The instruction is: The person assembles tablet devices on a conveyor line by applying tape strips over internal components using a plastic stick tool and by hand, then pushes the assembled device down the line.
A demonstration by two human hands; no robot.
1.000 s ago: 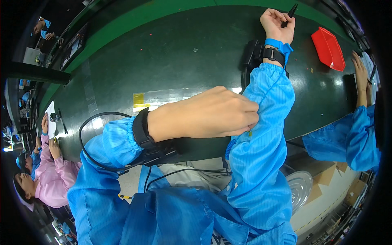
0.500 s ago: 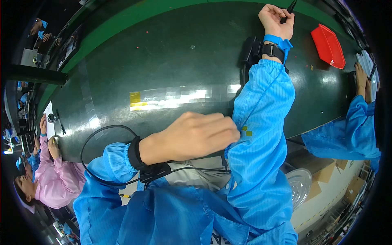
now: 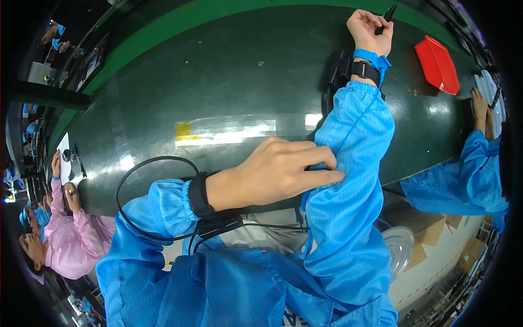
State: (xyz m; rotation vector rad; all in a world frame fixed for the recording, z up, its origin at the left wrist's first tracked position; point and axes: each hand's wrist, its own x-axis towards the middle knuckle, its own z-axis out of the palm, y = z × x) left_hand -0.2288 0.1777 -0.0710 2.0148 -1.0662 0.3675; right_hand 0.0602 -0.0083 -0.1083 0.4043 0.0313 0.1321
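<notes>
My left hand (image 3: 278, 170) reaches across my body, its fingers bent and pressed together against the blue right sleeve (image 3: 354, 141). Whatever lies between its fingertips is hidden. No yellow-green pieces show on the sleeve where the fingers rest. Farther out over the table, palm up, my right hand (image 3: 370, 31) is closed around a slim black pointed tool (image 3: 389, 14), whose exact kind I cannot make out. A blue wrist strap (image 3: 370, 56) and a black watch-like band (image 3: 364, 70) circle that wrist. Around my left wrist is a black band (image 3: 200, 195) with a cable.
The dark green table (image 3: 229, 71) bears tape strips with a yellow piece (image 3: 183, 131). A red bin (image 3: 437, 64) stands at the far right. Co-workers sit on both sides, one in a pink sleeve (image 3: 81, 234), one in a blue sleeve (image 3: 471, 163). A looped black cable (image 3: 122, 191) hangs by my left arm.
My left hand has moved slightly right and up, its fingertips now on the right sleeve, covering the spot where yellow-green pieces showed. The right hand stays nearly still with the black tool.
</notes>
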